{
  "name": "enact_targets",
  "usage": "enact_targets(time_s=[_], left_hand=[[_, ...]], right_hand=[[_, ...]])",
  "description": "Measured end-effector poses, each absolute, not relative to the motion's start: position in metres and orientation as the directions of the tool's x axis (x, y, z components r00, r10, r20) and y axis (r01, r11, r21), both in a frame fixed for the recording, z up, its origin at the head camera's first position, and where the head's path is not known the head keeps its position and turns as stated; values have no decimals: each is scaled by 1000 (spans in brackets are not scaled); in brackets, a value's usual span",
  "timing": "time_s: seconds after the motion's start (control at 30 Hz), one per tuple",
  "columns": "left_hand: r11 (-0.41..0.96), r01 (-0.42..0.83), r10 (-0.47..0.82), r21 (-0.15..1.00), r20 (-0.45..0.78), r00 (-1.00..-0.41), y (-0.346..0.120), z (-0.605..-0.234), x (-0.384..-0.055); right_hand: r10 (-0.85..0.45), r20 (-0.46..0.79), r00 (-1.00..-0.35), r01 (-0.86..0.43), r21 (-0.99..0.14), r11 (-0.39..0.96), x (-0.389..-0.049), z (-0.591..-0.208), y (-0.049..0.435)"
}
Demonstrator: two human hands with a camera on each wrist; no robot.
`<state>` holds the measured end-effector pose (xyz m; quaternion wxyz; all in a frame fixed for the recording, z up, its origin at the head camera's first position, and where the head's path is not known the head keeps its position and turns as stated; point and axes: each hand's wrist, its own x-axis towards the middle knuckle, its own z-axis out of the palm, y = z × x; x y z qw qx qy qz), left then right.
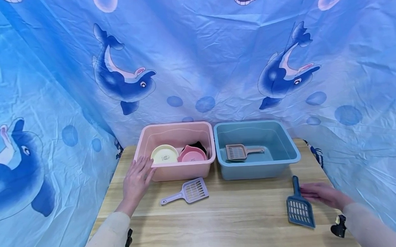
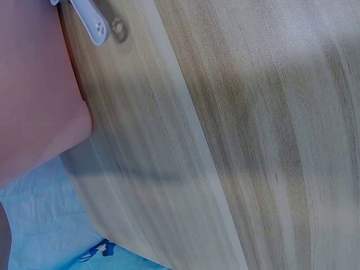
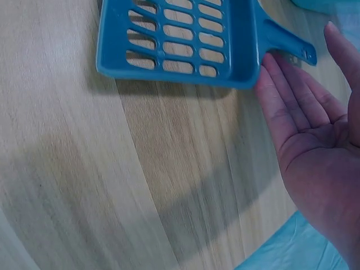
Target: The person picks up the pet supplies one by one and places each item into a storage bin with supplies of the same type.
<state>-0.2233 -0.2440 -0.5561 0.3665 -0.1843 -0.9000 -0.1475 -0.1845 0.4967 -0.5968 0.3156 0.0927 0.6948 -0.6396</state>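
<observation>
My left hand point(image 1: 137, 179) rests its extended fingers on the near left rim of a pink plastic bin point(image 1: 180, 173). That bin holds a pale yellow dish point(image 1: 162, 151), a pink dish point(image 1: 193, 155) with a pointed corner and something black behind it. On the right, my right hand point(image 1: 322, 195) lies palm up by a dark blue slotted litter scoop point(image 1: 297, 197). In the right wrist view its straight fingers point(image 3: 281, 101) reach under the scoop's handle point(image 3: 287, 44), thumb raised and apart. Before the pink bin lies a lavender litter scoop point(image 1: 172, 198), its handle point(image 2: 90, 22) showing in the left wrist view.
Beside the pink bin stands a blue-grey bin point(image 1: 254, 171) with a beige litter scoop point(image 1: 254, 150) and a dark green edge beneath it. Both bins stand at the back of the wooden table point(image 1: 223, 226). Blue dolphin-print sheeting point(image 1: 208, 63) hangs behind and at both sides.
</observation>
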Motion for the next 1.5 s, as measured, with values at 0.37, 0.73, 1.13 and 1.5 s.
enact_targets(time_s=[0.37,0.73,1.13,1.5], left_hand=[[894,428,225,130,697,-681,-245,-554,-221],[899,414,212,141,688,-694,-243,-553,-220],[903,405,208,142,680,-703,-242,-551,-218],[907,401,218,131,667,-712,-243,-550,-217]], right_hand=[[-133,-560,-817,489,-797,354,-195,-609,477],[-100,-546,-832,467,-786,404,-195,-615,469],[-127,-543,-830,466,-800,378,-194,-614,466],[-218,-533,-817,454,-829,326,-187,-600,472]])
